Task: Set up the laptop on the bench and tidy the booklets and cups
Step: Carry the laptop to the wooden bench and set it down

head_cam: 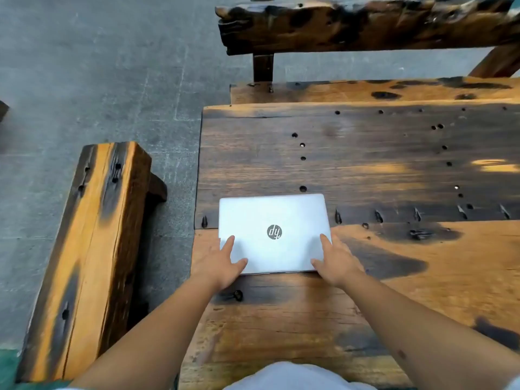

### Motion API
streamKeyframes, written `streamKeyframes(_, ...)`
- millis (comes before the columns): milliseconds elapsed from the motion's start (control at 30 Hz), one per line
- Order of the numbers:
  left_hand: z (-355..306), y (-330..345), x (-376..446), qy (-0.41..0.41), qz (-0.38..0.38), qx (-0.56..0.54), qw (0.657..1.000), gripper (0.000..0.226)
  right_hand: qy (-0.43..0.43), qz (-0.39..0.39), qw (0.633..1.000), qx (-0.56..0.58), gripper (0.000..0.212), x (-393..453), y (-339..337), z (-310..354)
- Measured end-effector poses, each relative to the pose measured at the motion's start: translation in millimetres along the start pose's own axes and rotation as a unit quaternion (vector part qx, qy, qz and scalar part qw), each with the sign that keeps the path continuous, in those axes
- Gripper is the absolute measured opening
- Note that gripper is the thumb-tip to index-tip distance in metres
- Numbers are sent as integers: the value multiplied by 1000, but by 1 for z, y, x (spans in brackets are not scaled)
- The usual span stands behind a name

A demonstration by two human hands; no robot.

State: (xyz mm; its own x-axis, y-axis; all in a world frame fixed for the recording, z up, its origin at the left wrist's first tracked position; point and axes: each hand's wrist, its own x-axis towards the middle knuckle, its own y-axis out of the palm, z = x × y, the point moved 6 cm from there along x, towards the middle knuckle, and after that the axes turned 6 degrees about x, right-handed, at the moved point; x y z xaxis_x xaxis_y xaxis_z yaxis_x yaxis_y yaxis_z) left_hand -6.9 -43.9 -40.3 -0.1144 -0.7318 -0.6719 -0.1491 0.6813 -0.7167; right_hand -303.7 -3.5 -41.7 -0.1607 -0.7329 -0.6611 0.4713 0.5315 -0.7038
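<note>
Garment: a pale cloth [295, 375] shows at the bottom edge, nearest the camera.
Left hand [222, 263]: fingers straight and spread, lying flat on the near left corner of the laptop, thumb on the lid near its front edge; it grips nothing.
Right hand [334, 261]: fingers straight, resting on the near right corner of the laptop, thumb on the lid by the front edge; it grips nothing.
Laptop [273, 220]: silver, lid closed, round dark logo in the middle; it lies flat on the tabletop near its left end.
Tabletop [394, 164]: heavy planks, orange and charred brown, dotted with dark holes.
Side bench [84, 249]: a thick wooden beam left of the tabletop, apart from it, on the grey floor [84, 66].
Far bench [365, 26]: a rough dark log beyond the tabletop.
</note>
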Motion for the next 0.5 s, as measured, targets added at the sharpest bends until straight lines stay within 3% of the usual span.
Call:
streamKeyframes(200, 7, -5, 44, -53, -5, -123, 991, 82, 62, -7, 990, 124, 85, 54, -10, 0)
streamKeyframes(333, 8, -10, 67, -97, -22, -274, 957, 76, 93, -50, 973, 204, 76, 75, -10, -1)
streamKeyframes(500, 11, -11, 79, -153, -48, -329, 931, 65, 208, -82, 912, 343, 67, 90, -9, -9)
